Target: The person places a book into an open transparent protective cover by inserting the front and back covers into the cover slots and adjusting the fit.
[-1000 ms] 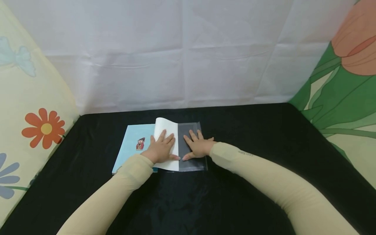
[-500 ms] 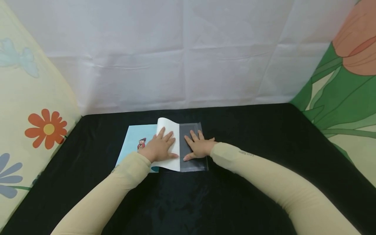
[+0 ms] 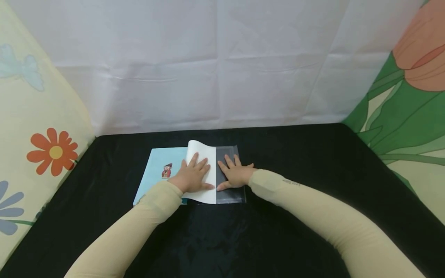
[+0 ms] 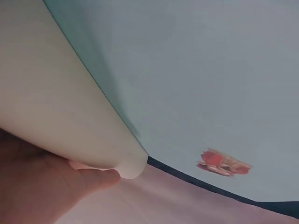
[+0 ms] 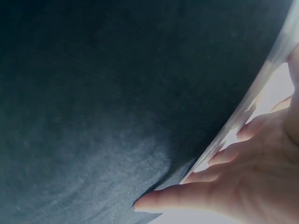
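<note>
A thin light-blue book (image 3: 158,173) with a small cartoon figure (image 3: 167,170) lies on the black cloth (image 3: 295,162). Its white cover leaf (image 3: 205,154) is folded over to the right. My left hand (image 3: 192,177) presses flat on that white leaf, fingers spread. Beside it a clear plastic sleeve (image 3: 231,195) lies on the cloth, and my right hand (image 3: 234,173) rests flat on it with straight fingers. The left wrist view shows the curled white leaf (image 4: 70,112) over the blue cover (image 4: 196,84). In the right wrist view my right hand's fingers (image 5: 201,191) lie on the clear plastic sleeve's edge (image 5: 243,112).
A white sheet (image 3: 215,65) hangs behind the black cloth. A pale yellow flowered fabric (image 3: 38,127) rises at the left and a green and orange flowered fabric (image 3: 406,100) at the right. Both forearms wear beige sleeves (image 3: 313,216).
The white leaf has slid a little further right over the clear sleeve, narrowing the visible strip. Both hands stay flat in nearly the same places.
</note>
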The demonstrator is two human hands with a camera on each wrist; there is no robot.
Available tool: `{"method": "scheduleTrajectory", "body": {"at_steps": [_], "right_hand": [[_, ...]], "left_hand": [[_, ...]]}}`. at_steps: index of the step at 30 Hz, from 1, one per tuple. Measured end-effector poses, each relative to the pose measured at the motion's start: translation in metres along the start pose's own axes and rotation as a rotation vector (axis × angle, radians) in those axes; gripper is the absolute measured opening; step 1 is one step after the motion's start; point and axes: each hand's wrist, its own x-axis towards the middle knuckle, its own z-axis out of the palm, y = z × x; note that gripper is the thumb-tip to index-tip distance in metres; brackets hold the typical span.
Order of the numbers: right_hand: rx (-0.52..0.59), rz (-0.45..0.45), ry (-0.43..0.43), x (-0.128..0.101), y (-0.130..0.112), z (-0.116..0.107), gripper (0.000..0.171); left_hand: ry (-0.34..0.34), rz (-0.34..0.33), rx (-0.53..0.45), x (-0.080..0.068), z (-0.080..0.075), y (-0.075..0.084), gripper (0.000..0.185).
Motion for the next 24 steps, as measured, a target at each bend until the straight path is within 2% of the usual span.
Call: {"method": "scheduleTrajectory", "body": {"at_steps": [24], "right_hand": [[-0.007,0.000,0.003,0.0002,-0.0003,-0.0003,0.095]], "left_hand": [[-0.013,-0.021,0.009,0.0044,0.0016,0.0048,0.081]]}}
